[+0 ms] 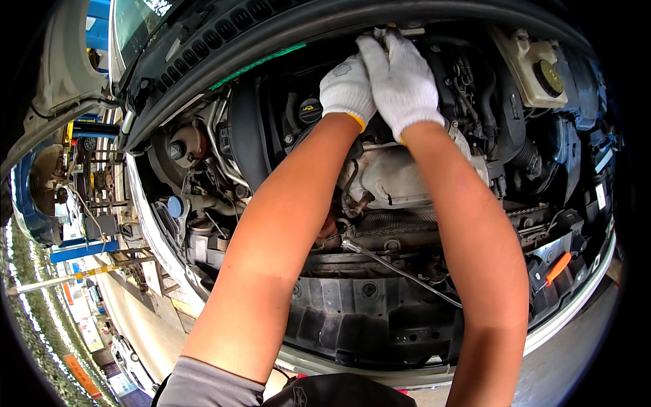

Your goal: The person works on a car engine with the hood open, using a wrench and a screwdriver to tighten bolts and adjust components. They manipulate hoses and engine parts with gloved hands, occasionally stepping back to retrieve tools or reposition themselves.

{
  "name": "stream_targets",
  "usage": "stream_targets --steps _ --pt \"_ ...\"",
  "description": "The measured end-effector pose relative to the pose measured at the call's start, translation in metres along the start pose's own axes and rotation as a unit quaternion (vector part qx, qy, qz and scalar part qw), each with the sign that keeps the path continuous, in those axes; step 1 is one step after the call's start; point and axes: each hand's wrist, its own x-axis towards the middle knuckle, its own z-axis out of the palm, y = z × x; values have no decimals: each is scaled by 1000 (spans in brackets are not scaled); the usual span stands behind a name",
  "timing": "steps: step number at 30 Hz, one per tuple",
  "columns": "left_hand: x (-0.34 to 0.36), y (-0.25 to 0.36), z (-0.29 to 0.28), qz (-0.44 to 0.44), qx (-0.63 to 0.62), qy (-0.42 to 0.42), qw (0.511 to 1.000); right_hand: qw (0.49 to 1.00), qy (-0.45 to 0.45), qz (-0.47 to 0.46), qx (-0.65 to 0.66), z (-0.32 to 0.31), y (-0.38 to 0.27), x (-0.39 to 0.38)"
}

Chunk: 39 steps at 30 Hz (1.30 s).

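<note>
Both my hands wear white knitted gloves and meet at the back of a car's engine bay, just under the dark cowl edge (pixel 468 12). My left hand (pixel 347 87) is closed, its fingertips hidden beside the other hand. Pressed against it, my right hand (pixel 400 78) has its fingers bunched together around a small fitting (pixel 388 30) that I cannot make out. Below the gloves lies a silvery heat shield (pixel 386 175) on the engine. A black oil filler cap (pixel 310 110) with a yellow symbol is left of my left wrist.
A thin flexible metal rod (pixel 400 271) crosses the front panel under my right forearm. An orange-handled tool (pixel 558 268) lies at the front right. Toward the back right sits a fluid reservoir (pixel 532 64); a blue cap (pixel 175 207) is at the left. Workshop racks (pixel 102 176) stand beyond the car.
</note>
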Motion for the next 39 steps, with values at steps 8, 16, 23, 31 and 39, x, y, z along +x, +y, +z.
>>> stream_targets --steps 8,16,23,31,39 --pt "9 -16 16 17 -69 55 996 983 -65 -17 -171 -9 -1 21" --pt "6 -34 34 -92 -211 155 961 973 -135 15 -186 -4 20 39" --pt "6 -25 23 -97 -186 119 971 951 -189 5 -246 6 63 60" --pt "2 -27 24 -130 -195 150 961 925 -220 -63 -305 -7 36 63" --pt "6 -30 30 -197 -213 194 937 921 -165 -114 -334 7 40 62"
